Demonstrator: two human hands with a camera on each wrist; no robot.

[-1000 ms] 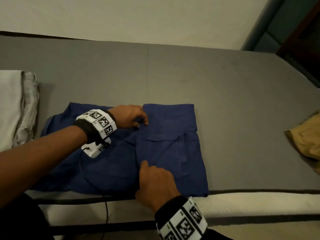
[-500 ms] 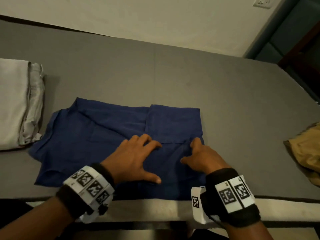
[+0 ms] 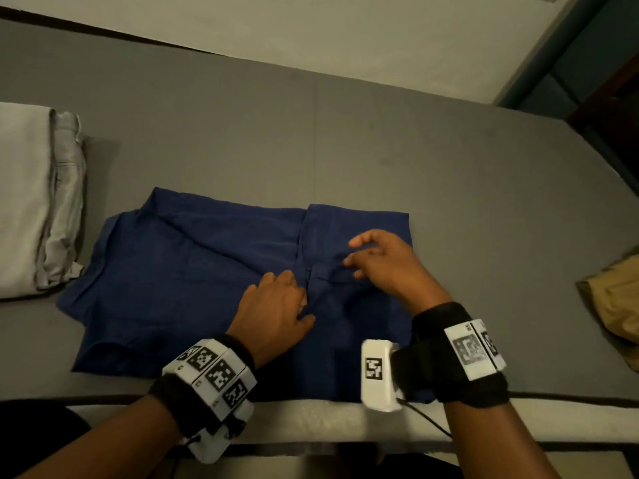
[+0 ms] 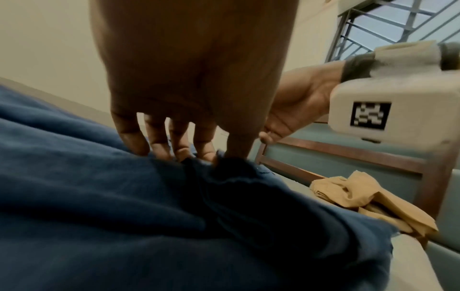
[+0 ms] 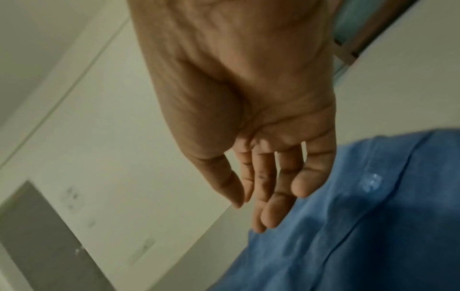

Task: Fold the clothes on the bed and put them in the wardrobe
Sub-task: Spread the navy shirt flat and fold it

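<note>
A dark blue garment (image 3: 193,271) lies partly folded on the grey bed (image 3: 345,133), its right part doubled over the middle. My left hand (image 3: 276,305) sits at the fold's edge near the centre, fingertips down on the cloth and thumb pinching a raised bit of the edge; the left wrist view shows this pinch on the blue garment (image 4: 99,216). My right hand (image 3: 380,264) hovers just over the folded right part with fingers loosely spread and holds nothing. In the right wrist view its straight fingers (image 5: 268,196) hang close above the blue garment (image 5: 373,236).
A folded stack of pale grey clothes (image 3: 31,202) lies at the left edge of the bed. A crumpled tan garment (image 3: 615,305) lies at the right, near the wooden bed frame (image 4: 348,157). The mattress's pale front edge (image 3: 311,420) runs just below my wrists.
My right hand has lifted off the cloth and moved farther up over the folded part. My left hand went from lying flat to pinching the fold edge.
</note>
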